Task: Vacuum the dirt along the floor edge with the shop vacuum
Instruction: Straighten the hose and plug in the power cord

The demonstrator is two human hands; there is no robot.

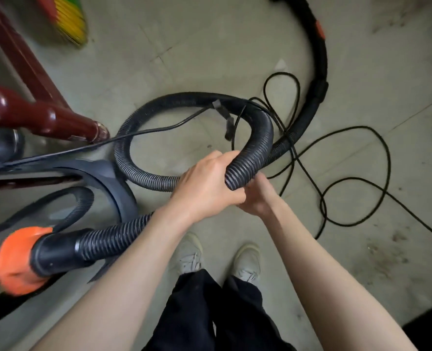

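The black ribbed vacuum hose (256, 138) loops on the concrete floor in the middle of the head view. My left hand (206, 184) grips it from above where the loop crosses. Just below, my right hand (256, 196) closes on the same stretch from underneath. One hose end runs to an orange collar (19, 259) on the shop vacuum (113, 183) at the left. The other end continues as a black wand (320, 64) with an orange mark, curving up to the top edge. Dark dirt smudges (384, 262) lie on the floor at the right.
A thin black power cord (356, 178) sprawls in loops over the floor, tangled around the hose. A dark red furniture leg (57, 120) stands at the left. A yellow-green broom head (70, 21) rests at the top left. My shoes (217, 259) are below the hands.
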